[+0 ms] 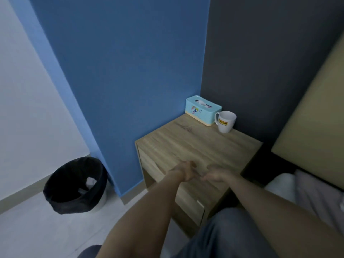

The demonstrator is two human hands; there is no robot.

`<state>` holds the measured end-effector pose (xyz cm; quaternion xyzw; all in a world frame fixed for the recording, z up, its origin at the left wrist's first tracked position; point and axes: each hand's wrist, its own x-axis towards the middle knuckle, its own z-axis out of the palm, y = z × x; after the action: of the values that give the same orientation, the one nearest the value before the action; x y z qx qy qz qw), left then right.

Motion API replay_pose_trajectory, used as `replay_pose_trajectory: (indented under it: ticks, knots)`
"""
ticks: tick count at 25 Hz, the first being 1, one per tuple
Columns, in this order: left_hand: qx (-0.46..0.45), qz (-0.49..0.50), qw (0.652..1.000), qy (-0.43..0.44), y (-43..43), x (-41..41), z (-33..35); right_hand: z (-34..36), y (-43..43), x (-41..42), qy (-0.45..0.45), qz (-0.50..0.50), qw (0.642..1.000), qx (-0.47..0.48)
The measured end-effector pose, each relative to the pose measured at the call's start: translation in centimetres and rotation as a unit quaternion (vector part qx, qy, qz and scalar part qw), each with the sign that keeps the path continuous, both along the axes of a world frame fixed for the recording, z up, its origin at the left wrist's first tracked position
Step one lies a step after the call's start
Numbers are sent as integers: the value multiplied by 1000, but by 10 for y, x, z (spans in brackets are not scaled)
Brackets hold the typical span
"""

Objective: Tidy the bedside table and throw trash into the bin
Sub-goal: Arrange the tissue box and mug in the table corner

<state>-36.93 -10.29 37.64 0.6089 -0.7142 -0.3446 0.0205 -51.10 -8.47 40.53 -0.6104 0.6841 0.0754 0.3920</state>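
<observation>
1. Bin with black liner is standing on the floor at far left, near the blue wall, well apart from the tabletop; crumpled white trash is lying inside it.
2. Left hand is hovering over the front edge of the wooden bedside tabletop, fingers loosely curled, holding nothing as far as the blur is letting me see.
3. Right hand is hovering just beside the left one, palm down, fingers spread and relaxed, gripping nothing; fingertips of both hands are nearly meeting, touching or not I cannot tell.
4. Light blue tissue box is sitting at the back corner of the tabletop against the wall, a white tissue poking out of its slot.
5. White mug with a yellow label is standing upright just right of the tissue box, handle pointing toward the box.
6. Bed with a tan headboard is showing at far right, beside the table.
</observation>
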Motion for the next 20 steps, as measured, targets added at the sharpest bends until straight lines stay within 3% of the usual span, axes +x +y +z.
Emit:
replay_pose_trajectory:
  ticks: [2,6,11,14,20]
  knots:
    - [-13,-10,1000,11,-9,3,-9,-19,-3,7,12,-8,1000,-27]
    - [-76,-54,996,-3,-30,16,-53,-97,5,31,123,-74,978,-154]
    - [-267,-105,958,-11,-54,24,-104,-131,-18,59,208,-143,922,-293]
    - [-263,-154,952,10,-88,28,-112,-134,-47,68,219,-147,925,-275]
    - [-264,-155,952,-6,-106,34,-110,-124,-74,75,200,-158,921,-293]
